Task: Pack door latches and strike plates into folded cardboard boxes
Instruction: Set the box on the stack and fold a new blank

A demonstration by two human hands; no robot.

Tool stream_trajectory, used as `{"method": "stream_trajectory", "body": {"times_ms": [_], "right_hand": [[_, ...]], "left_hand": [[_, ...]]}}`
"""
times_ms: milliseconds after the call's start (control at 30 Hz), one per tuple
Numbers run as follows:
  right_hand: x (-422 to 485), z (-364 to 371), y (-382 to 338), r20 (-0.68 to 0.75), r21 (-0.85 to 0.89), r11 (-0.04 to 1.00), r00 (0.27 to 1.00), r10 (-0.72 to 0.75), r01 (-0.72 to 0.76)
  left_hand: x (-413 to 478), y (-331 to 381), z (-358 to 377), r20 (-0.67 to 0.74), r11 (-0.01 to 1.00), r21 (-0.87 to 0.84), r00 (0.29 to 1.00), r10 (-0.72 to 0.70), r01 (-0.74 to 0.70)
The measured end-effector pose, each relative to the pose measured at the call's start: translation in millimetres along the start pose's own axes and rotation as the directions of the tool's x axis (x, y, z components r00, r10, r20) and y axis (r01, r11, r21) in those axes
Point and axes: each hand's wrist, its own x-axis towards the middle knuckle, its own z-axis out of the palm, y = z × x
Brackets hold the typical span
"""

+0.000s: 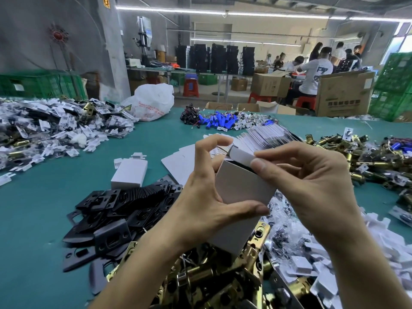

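A white cardboard box (243, 190) stands upright in mid-air over the table, its top end open. My left hand (200, 201) grips the box from the left, thumb across its front. My right hand (312, 181) pinches the top flap (240, 156) between thumb and fingers. Black strike plates (116, 210) lie heaped at the lower left. Brass door latches (200, 279) are piled under my wrists. A closed white box (130, 173) lies flat behind the plates. Flat box blanks (260, 136) fan out behind my hands.
The green table (44, 219) also carries white bagged parts (44, 130) at the left, blue batteries (218, 121) at the back, more latches (356, 157) at the right and small white packets (323, 264) at the lower right. People work at far tables.
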Motion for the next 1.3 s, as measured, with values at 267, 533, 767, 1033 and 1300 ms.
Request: {"method": "stream_trajectory", "body": {"times_ms": [267,533,767,1033,1300], "right_hand": [[-2,0,-4,0.064,-0.089,0.996,0.998,0.001,0.005],[-1,-4,-5,0.193,-0.004,0.997,0.978,0.079,-0.080],[2,-7,5,0.274,0.059,0.986,0.953,0.131,-0.153],[1,-1,10,0.278,0.067,0.988,0.953,0.119,-0.142],[2,4,5,0.160,0.132,0.987,0.984,0.073,-0.094]], "left_hand": [[1,-1,0,-0.019,1.000,-0.003,1.000,-0.013,0.013],[2,-4,-1,-0.060,1.000,-0.011,0.998,0.028,-0.029],[2,-7,0,-0.081,0.999,-0.023,0.996,0.037,-0.039],[1,-6,0,-0.121,0.998,0.048,0.991,0.051,-0.045],[4,-1,-4,-0.189,0.999,-0.013,0.981,0.043,-0.046]]}}
